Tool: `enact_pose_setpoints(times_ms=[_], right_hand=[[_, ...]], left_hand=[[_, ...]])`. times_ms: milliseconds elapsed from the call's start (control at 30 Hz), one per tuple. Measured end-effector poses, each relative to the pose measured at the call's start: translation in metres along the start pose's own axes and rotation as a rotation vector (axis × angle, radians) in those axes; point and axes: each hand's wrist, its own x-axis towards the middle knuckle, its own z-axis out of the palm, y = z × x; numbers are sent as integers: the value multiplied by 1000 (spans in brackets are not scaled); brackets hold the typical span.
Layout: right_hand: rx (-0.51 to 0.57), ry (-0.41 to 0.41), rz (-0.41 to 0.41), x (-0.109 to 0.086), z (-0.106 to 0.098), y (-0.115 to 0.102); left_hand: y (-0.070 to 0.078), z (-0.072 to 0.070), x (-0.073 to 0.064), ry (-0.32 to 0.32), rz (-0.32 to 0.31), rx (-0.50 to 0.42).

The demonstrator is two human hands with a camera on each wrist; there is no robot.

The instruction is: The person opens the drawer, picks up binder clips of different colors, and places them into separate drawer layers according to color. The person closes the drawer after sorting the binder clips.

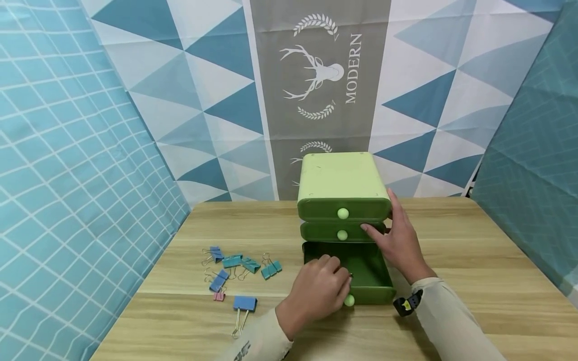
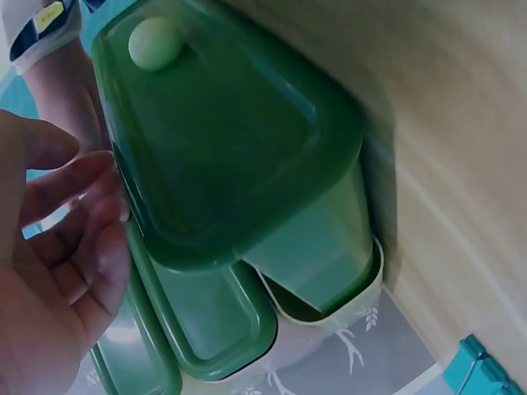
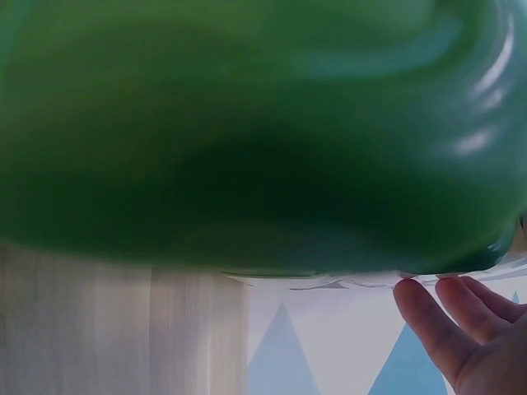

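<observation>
A small green drawer cabinet [image 1: 340,175] stands on the table, its bottom drawer [image 1: 372,296] pulled out. My left hand [image 1: 318,286] is over the left part of this drawer, knuckles up. In the left wrist view its fingers [image 2: 103,239] are loosely bent beside the drawer's rim, thumb apart, and nothing shows in the palm. My right hand [image 1: 402,245] rests on the cabinet's right side, thumb on the middle drawer [image 1: 320,232]. The right wrist view shows its fingers [image 3: 436,325] extended, tips against the side. The top drawer [image 1: 316,209] is closed.
Left of the cabinet lie several binder clips: a large blue one [image 1: 245,303], smaller blue ones [image 1: 219,281], teal ones [image 1: 271,269] and a pink one [image 1: 219,296]. A patterned cloth [image 1: 217,100] hangs behind the wooden table [image 1: 487,281].
</observation>
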Motion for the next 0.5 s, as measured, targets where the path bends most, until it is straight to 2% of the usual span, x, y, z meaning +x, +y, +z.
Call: enact_pose_setpoints(times_ms=[233,367,500], right_hand=[[-4,11,-2,0,1,1],[-7,10,3,-1,1,1],[-12,7,6,-1,1,1]], left_hand=[[12,2,-9,-23,28,-19],[19,3,-14,-33,23,-48],[26,3,-18,-108,22,-92]])
